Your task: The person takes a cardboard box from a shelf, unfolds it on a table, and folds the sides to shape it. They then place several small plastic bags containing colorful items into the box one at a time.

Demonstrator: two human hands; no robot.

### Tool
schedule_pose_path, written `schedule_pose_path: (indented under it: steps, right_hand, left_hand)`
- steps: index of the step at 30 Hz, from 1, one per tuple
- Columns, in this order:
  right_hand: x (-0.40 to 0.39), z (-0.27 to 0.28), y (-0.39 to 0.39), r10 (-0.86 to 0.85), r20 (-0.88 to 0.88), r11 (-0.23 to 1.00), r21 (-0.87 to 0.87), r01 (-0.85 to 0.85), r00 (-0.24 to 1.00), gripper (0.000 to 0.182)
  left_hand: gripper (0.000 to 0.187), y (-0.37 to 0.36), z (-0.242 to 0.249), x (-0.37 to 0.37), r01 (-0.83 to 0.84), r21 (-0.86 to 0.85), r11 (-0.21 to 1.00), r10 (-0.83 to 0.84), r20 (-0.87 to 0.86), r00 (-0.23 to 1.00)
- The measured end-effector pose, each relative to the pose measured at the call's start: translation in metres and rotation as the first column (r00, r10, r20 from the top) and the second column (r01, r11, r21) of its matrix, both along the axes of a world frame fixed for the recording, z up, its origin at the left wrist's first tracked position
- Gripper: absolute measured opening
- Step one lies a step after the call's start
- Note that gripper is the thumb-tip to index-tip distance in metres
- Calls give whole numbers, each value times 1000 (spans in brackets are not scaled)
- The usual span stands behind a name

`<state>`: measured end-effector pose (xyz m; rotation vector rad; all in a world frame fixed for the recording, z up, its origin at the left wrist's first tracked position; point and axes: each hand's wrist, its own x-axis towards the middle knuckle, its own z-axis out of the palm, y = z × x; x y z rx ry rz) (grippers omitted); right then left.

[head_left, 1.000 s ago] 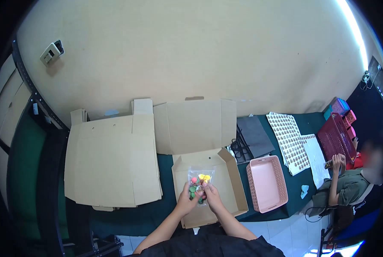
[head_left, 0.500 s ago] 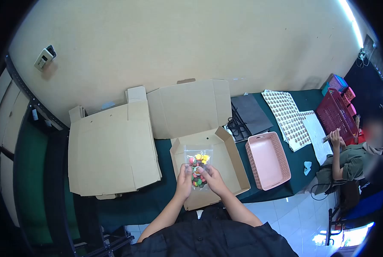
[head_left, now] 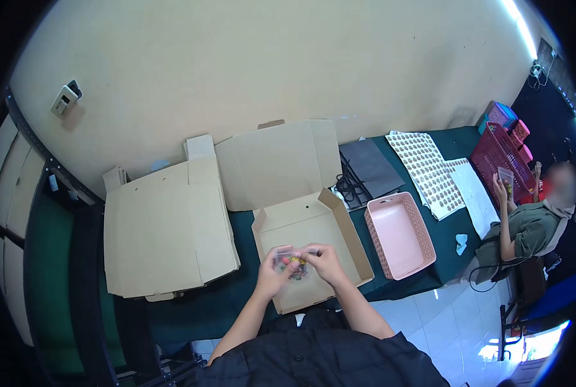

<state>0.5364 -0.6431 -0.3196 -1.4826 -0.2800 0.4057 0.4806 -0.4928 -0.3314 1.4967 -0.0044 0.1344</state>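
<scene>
Bag (head_left: 292,263) tipped from upright to flat, between hands (head_left: 301,263)

There is just one camera. It sits on the person's head and looks forward and down, from high above the work. The picture is round and bent like a fish eye, with dark corners. At the bottom is the person's own black shirt. In the middle, fairly close, is the open brown cardboard box (head_left: 307,242) on the dark green table (head_left: 236,309). The plain cream wall (head_left: 268,64) fills the top. At the far right edge sits another person in a green shirt (head_left: 526,226), far off.
</scene>
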Motion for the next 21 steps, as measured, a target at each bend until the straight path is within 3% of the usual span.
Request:
schedule_pose_path:
  steps: [2, 4, 6, 8, 9, 10, 12, 13, 14, 15, 16, 18, 19, 20, 21]
  right_hand:
    - [-7, -5, 7, -24, 22, 1000, -16, 24, 999, 18]
    - [-7, -2, 7, 18, 34, 999, -48, -17, 999, 22]
    - [-5, -3, 1, 156, -38, 987, 50, -154, 987, 25]
    - [-1, 3, -11, 233, -9, 972, 20, -233, 972, 27]
    - [1, 7, -14, 311, 21, 950, -15, -311, 950, 28]
    - [0, 5, -14, 310, 25, 951, -16, -310, 950, 28]
    - [-3, -2, -16, 260, 82, 961, -115, -250, 962, 28]
    - [-1, -4, -16, 256, 87, 962, -118, -246, 963, 28]
    - [-1, -5, -16, 153, 123, 981, -139, -136, 981, 27]
    - [-3, -5, -14, 51, 157, 987, -156, -27, 986, 26]
    - [-5, -5, -11, 52, 153, 987, -158, -27, 987, 26]
    - [-10, -3, 0, -127, 397, 963, -172, 209, 909, 24]
    - [-10, -8, 2, -13, 580, 967, -201, 159, 815, 25]
    - [-16, -3, 8, -14, 579, 966, -203, 161, 815, 25]
    - [-25, 6, 17, -56, 470, 982, -134, 134, 881, 27]
  left_hand:
    - [21, 9, -1, 5, -78, -81, 994, 77, -19, 997]
    - [16, 21, 14, 4, -33, 56, 998, 42, -173, 984]
    - [18, 29, 24, 3, -8, 97, 995, 25, -166, 986]
    - [20, 40, 26, 2, 120, 289, 950, -125, 0, 992]
    - [25, 49, 24, 3, 259, 301, 918, -246, -79, 966]
    - [25, 53, 22, 1, 259, 302, 918, -248, -75, 966]
    - [27, 57, 19, -4, 381, 82, 921, -357, -215, 909]
    - [32, 61, 17, -5, 323, 83, 943, -298, -225, 927]
    - [32, 59, 15, -5, 326, 81, 942, -302, -223, 927]
    - [36, 56, 17, -6, 198, 98, 975, -181, -156, 971]
    - [41, 52, 17, -8, 63, 106, 992, -54, -90, 995]
    - [52, 38, 10, -7, 132, 58, 990, -127, -76, 989]
    - [55, 27, 11, -8, 136, 81, 987, -132, -49, 990]
    - [59, 16, 11, -10, 140, 103, 985, -139, -21, 990]
    - [60, 7, 5, -11, 93, 91, 991, -93, -5, 996]
